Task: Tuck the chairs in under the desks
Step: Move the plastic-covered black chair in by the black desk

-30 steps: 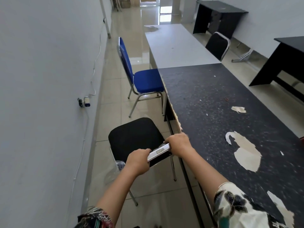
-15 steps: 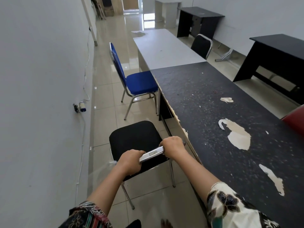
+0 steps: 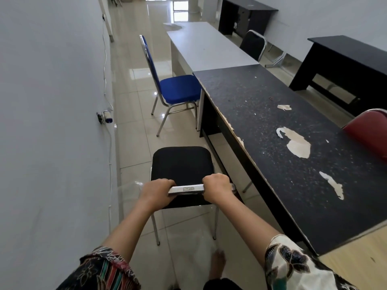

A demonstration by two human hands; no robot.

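Black chair out in the aisle beside a worn black desk

The black chair stands upright on chrome legs. The left grip and right grip clasp its chrome top rail, and its seat lies just ahead of them, not under the black desk to the right grip's right, whose top is peeling in pale patches. Farther ahead, a blue chair stands upright, its seat front at the edge where the black desk meets a grey desk.
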